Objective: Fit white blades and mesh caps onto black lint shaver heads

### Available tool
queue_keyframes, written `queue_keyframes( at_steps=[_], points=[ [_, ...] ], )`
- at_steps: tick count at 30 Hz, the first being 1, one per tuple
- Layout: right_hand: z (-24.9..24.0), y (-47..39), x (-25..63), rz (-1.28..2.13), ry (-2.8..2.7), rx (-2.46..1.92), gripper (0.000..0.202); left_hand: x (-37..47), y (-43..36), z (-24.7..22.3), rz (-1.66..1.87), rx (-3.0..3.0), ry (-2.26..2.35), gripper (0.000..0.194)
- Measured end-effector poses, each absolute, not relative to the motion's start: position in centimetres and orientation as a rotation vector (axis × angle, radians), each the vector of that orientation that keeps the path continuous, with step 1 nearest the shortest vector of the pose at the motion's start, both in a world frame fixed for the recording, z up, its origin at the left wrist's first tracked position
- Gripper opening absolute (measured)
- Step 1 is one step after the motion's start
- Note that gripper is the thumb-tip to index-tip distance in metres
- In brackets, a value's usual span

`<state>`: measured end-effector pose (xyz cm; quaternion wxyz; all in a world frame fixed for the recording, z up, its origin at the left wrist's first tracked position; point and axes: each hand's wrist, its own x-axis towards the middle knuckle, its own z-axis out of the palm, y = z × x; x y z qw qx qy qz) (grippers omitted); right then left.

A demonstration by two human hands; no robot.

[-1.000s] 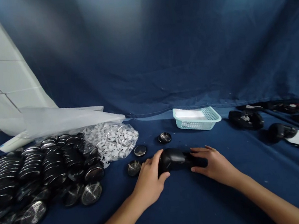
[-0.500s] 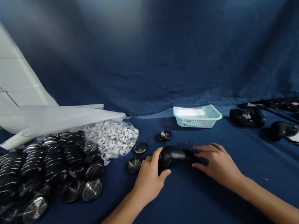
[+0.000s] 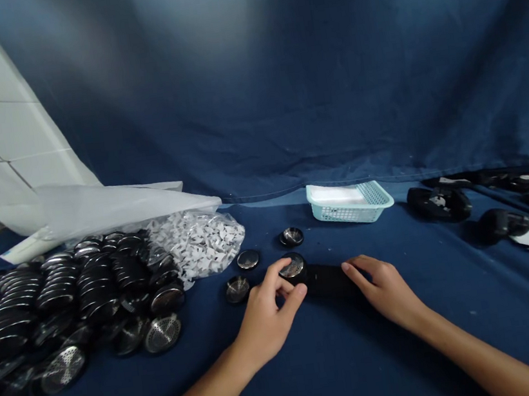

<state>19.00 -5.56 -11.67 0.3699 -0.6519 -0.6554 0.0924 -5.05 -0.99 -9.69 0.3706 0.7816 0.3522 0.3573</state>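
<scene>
Between my hands lies a black lint remover [image 3: 327,281], its round end [image 3: 294,267] turned up and showing a metallic inside. The thumb and forefinger of my left hand [image 3: 264,311] curl around that round end. My right hand [image 3: 386,286] grips the handle at the other end, thumb on top. Just left of the lint remover are loose black-rimmed caps with perforated metal faces: one cap [image 3: 237,288] beside my left fingers, another cap [image 3: 248,259] behind it, and a third cap [image 3: 292,236] farther back.
Rows of similar caps [image 3: 95,285] cover the left side of the blue cloth. Behind them are a clear bag of small white pieces [image 3: 206,238] and white plastic sheeting [image 3: 119,207]. A light blue basket [image 3: 351,212] stands at the back; black device parts [image 3: 441,204] lie at right.
The lint remover has been turned over, so its round end now faces up with the inside visible. My right hand has closed on the handle.
</scene>
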Motion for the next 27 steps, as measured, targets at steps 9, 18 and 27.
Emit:
queue_keyframes(
  at_steps=[9,18,27],
  points=[
    [-12.1,-5.9,18.7,0.331,-1.881,-1.571,0.056,-5.1,-1.0,-9.7,1.019,2.04,0.948,0.028],
    [-13.0,-5.8,18.5,0.387,-1.935,-1.601,0.057,-5.1,-1.0,-10.1,0.977,2.049,0.954,0.035],
    [-12.2,-5.6,18.6,0.477,-1.833,-1.617,0.043,-5.0,-1.1,-10.3,0.923,2.045,0.958,0.039]
  ],
)
